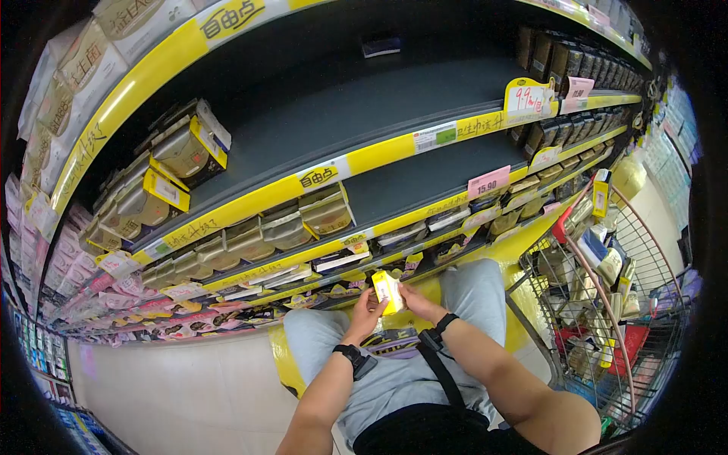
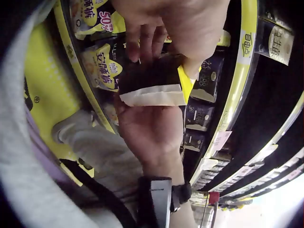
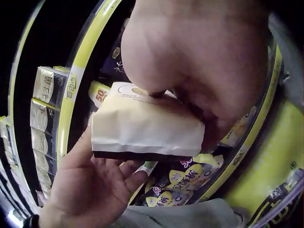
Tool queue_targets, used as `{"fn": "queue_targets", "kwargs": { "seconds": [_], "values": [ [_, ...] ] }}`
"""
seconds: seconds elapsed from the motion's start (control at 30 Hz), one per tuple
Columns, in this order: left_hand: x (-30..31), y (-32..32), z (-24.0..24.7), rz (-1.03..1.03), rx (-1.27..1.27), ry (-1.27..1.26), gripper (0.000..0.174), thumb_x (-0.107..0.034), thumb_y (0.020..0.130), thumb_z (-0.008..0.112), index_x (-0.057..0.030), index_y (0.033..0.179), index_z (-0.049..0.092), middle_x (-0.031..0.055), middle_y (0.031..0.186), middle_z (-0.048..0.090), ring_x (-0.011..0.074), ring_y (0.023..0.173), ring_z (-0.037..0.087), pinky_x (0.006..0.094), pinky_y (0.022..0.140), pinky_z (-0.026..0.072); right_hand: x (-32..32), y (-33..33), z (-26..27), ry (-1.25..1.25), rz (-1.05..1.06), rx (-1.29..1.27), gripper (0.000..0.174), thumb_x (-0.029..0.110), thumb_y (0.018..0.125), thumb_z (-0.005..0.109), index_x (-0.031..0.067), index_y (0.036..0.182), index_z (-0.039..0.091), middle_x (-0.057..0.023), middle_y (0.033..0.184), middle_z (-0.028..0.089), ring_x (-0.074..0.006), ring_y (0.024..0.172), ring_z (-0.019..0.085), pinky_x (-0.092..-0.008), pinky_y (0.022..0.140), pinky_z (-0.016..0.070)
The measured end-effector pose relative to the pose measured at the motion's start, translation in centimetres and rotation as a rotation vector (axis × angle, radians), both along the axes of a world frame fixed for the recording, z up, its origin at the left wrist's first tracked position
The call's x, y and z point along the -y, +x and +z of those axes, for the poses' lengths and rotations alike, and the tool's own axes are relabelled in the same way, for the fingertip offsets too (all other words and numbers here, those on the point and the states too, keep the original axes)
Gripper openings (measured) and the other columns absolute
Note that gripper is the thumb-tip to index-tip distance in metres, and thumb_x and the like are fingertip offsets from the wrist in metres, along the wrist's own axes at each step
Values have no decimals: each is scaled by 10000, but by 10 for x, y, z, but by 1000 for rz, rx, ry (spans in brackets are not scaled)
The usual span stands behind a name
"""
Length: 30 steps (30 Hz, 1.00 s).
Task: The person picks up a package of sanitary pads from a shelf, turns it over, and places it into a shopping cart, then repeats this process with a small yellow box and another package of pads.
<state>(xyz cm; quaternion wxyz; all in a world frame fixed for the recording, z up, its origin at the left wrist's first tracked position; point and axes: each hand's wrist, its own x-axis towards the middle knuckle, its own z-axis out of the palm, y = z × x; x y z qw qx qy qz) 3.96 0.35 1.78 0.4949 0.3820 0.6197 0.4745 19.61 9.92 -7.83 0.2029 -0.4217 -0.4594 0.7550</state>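
Note:
A small sanitary pad pack [image 1: 388,292] with a yellow and white front is held between both hands over the lap. My left hand [image 1: 366,315] grips its left side, and my right hand [image 1: 417,301] holds the right side. In the left wrist view, the thumb of the left hand [image 2: 175,28] is at a yellow flap, while the palm of the right hand [image 2: 154,130] faces up beneath the pack's pale edge [image 2: 154,96]. The right wrist view shows the cream side of the pack [image 3: 147,126], with the left hand's fingers [image 3: 116,175] under it.
Store shelves [image 1: 318,178] with yellow price strips curve across the front, holding rows of gold packs [image 1: 246,241]. At the right stands a wire shopping cart [image 1: 607,303] loaded with packs. The person sits low, knees [image 1: 474,292] close to the bottom shelf.

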Motion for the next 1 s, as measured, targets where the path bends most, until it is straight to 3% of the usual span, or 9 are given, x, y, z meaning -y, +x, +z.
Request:
{"fn": "queue_targets", "kwargs": {
  "seconds": [0.2,0.43,0.5,0.57,0.6,0.7,0.83,0.87,1.0],
  "values": [
    [2,-7,-4,-94,-72,27,492,-203,887,713,-41,1292,486,31,899,549,113,800,529,261,709,460,10,5,44,-135,84,17,443,370,1048,364,76,1357,481,-61,1211,606,-163,979,623,-333,809,522],
    [1,-7,-19,-19,-97,65,451,-270,930,654,-56,1288,481,28,905,541,124,828,519,280,746,456,7,8,34,-159,-21,-104,537,435,1004,439,33,1354,504,-124,1286,573,-203,1144,560,-363,940,466],
    [4,-8,-25,-60,-85,-2,575,-330,926,647,-23,1346,402,99,1082,531,187,982,522,317,862,438,1,7,29,-228,-24,-79,585,473,982,468,24,1356,500,-122,1312,553,-200,1160,539,-350,963,434],
    [4,-9,-27,-94,-73,-71,702,-389,922,641,11,1405,324,171,1259,521,250,1136,525,354,979,419,5,12,30,-162,176,-105,637,510,964,486,20,1371,479,-113,1333,530,-193,1177,512,-340,981,403],
    [5,-6,-9,-155,-194,-107,842,-431,913,641,58,1445,209,218,1388,423,281,1280,435,366,1068,348,9,13,36,-128,278,-118,664,529,955,494,18,1378,468,-109,1343,519,-190,1186,498,-335,990,387],
    [6,-1,14,-179,-71,-149,873,-440,913,639,67,1455,178,209,1420,387,278,1308,403,352,1083,333,18,10,62,-154,238,-92,697,548,950,497,15,1396,437,-91,1299,548,-176,1147,511,-322,975,388],
    [2,-14,-41,-26,67,-112,714,-354,923,655,-6,1421,279,130,1175,540,194,1041,548,331,896,453,13,9,66,-424,67,-319,486,430,984,511,101,1339,474,-40,1163,623,-155,1067,594,-370,900,519],
    [0,-11,-51,95,13,57,626,-282,923,668,-28,1383,328,85,1046,558,149,892,557,306,787,466,9,10,59,-459,69,-336,456,380,1001,493,128,1377,444,-34,1206,600,-174,1093,588,-421,893,538],
    [0,-6,-25,166,40,55,552,-215,920,670,-12,1343,379,77,1023,576,151,886,569,286,781,469,13,10,72,-292,-82,-97,464,280,1021,477,103,1438,377,-56,1297,540,-183,1171,527,-399,881,519]
  ]
}}
